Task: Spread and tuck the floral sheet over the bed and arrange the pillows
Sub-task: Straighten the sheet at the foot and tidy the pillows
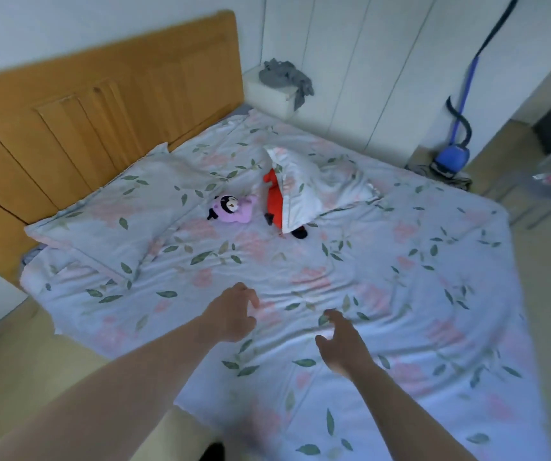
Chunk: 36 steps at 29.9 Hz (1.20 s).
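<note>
A person's left hand (232, 314) and right hand (340, 344) reach out apart, fingers loose and gripping nothing, above the floral sheet (384, 277), which covers the bed but lies wrinkled. One pillow (107, 221) lies at ten o'clock by the headboard (101, 104); the other pillow (304, 188) sits askew at twelve over a red toy (273, 197), so smoothing, tucking and pillow arranging likely remain.

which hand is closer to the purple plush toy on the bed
Left. The left hand hovers over the sheet below the purple plush toy in the picture; the right hand is lower and further to the right.
</note>
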{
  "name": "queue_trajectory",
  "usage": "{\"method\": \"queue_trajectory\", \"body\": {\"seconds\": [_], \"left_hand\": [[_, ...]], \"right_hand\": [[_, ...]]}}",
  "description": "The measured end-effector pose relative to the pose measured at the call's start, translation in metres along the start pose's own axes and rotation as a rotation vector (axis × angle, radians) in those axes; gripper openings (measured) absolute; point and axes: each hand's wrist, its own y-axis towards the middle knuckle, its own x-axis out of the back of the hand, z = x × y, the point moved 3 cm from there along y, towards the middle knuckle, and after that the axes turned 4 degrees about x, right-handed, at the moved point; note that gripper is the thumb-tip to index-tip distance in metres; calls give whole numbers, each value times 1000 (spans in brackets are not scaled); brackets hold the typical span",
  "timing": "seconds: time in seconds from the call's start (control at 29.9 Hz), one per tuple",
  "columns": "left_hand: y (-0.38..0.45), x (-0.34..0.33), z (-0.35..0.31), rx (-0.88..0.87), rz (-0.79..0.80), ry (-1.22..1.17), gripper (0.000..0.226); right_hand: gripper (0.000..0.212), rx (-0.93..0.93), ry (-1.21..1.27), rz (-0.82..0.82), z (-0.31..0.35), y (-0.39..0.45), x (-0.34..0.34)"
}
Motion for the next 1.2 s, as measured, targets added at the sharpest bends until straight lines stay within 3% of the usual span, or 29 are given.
{"method": "queue_trajectory", "body": {"seconds": [0.2,0.53,0.8,1.0,1.2], "left_hand": [[-3,-35,-86,-163,102,97,29],[-30,-124,-167,-239,224,186,29],[-63,-196,-185,-97,255,192,29],[-125,-275,-220,110,222,161,24],[-151,-315,-208,238,185,53,20]], "right_hand": [[58,-182,66,-51,-88,-76,24],[56,-367,79,-97,-214,-172,49],[54,-308,58,-55,-294,-202,63],[53,-183,-166,108,-385,-225,100],[52,-127,-242,221,-400,-186,89]]}}
